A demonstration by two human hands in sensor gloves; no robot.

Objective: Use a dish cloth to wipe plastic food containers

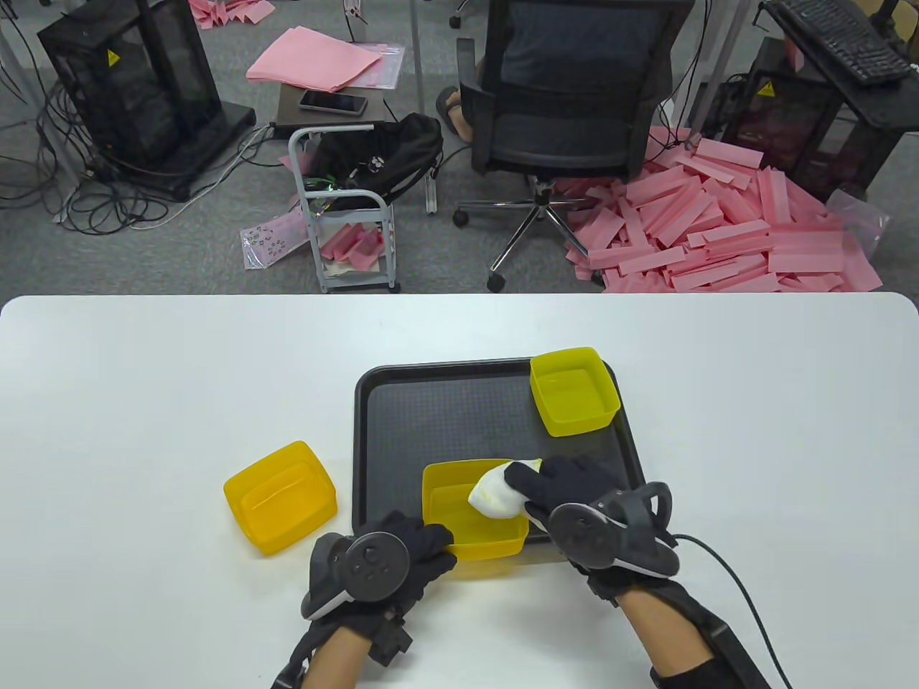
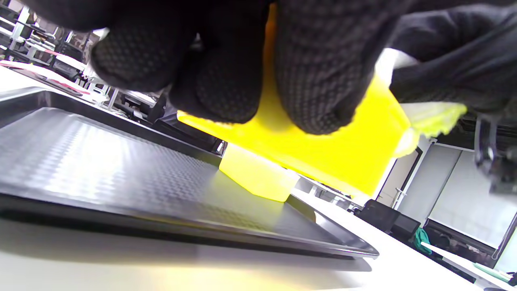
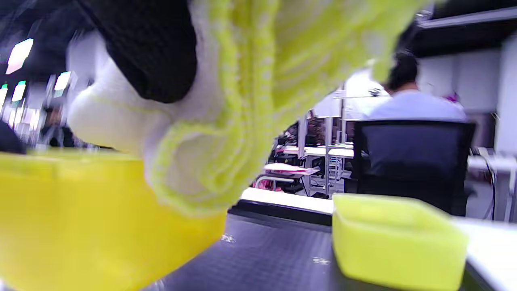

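A yellow plastic container [image 1: 470, 513] sits tilted over the near edge of the black tray [image 1: 431, 416]. My left hand [image 1: 402, 552] grips its near left wall; in the left wrist view the container [image 2: 343, 149] shows behind my fingers [image 2: 315, 72]. My right hand [image 1: 556, 484] holds a bunched white and yellow-green dish cloth [image 1: 495, 491] against the container's right rim; the cloth [image 3: 226, 133] and container wall [image 3: 80, 218] fill the right wrist view. A lime-yellow container [image 1: 574, 391] stands at the tray's far right corner. An orange-yellow container [image 1: 280, 499] stands on the table left of the tray.
The white table [image 1: 143, 373] stretches wide on both sides of the tray. Beyond its far edge are an office chair [image 1: 567, 93], a small cart [image 1: 344, 208] and pink foam strips [image 1: 718, 222] on the floor. A cable [image 1: 725, 567] trails from my right wrist.
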